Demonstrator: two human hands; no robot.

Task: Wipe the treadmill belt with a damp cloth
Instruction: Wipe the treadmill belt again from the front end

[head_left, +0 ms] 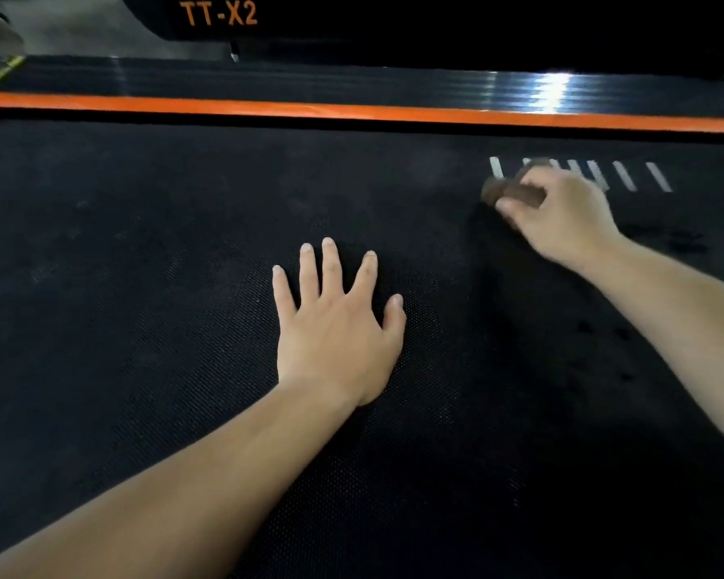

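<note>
We see the black textured belt (143, 286) filling nearly the whole view, from 9 o'clock round to 3 o'clock and down to 6 o'clock. Along its far edge, across 12 o'clock, runs the glossy black ribbed rail (268, 83), which has a bright glare patch toward 1 o'clock. An orange stripe (226, 106) lies between the rail and the belt. Beyond the rail, at 11 o'clock, a dark housing carries the orange label TT-X2 (218, 13), and a patch of grey floor (80, 27) shows at 10 to 11 o'clock.

The left hand (335, 328) lies flat on the belt near the middle of the view. It is palm down and released, with its fingers straight, spread and pointing toward 12 o'clock. Its bare forearm comes in from 7 o'clock.

The right hand (561, 215) is at 2 o'clock, with its forearm coming in from 4 o'clock. Its fingers are curled round a brown cloth (515, 194), grasping it and holding it down on the belt. The cloth is bunched and sticks out of the hand on the 9 o'clock side. It is blurred, so we cannot tell whether it is damp.

A row of slanted white stripes (623, 176) is printed on the belt at 2 o'clock, partly hidden behind the right hand. A few small dark spots (686, 242) dot the belt at 3 o'clock.
</note>
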